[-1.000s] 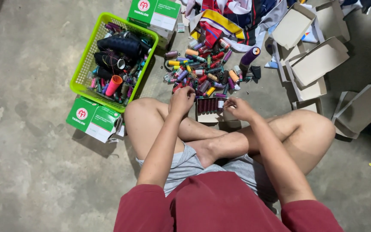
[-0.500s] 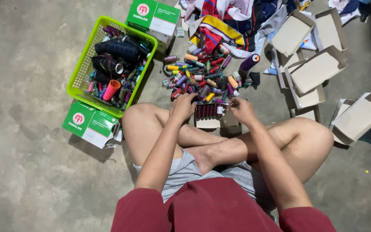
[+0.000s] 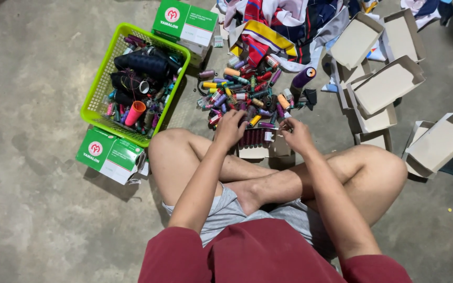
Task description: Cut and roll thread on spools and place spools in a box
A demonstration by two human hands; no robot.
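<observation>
I sit cross-legged on a concrete floor. A small open cardboard box (image 3: 255, 151) holding a row of dark red thread spools lies in front of my shins. My left hand (image 3: 230, 128) is at the box's far left corner, fingers curled down onto spools at the near edge of a loose pile of coloured thread spools (image 3: 242, 94). My right hand (image 3: 295, 135) grips the box's right end, fingers bent over its flap. What the left fingers pinch is hidden.
A lime green basket (image 3: 96, 86) of spools and dark cones stands at left, with green-and-white boxes behind it (image 3: 184, 23) and in front of it (image 3: 110, 154). A purple cone (image 3: 304, 77), crumpled cloth (image 3: 284, 26) and several empty cardboard boxes (image 3: 386, 84) lie at right.
Both hands stay at the small box. My left hand has shifted slightly from the pile toward the box's corner. My view has tilted a little.
</observation>
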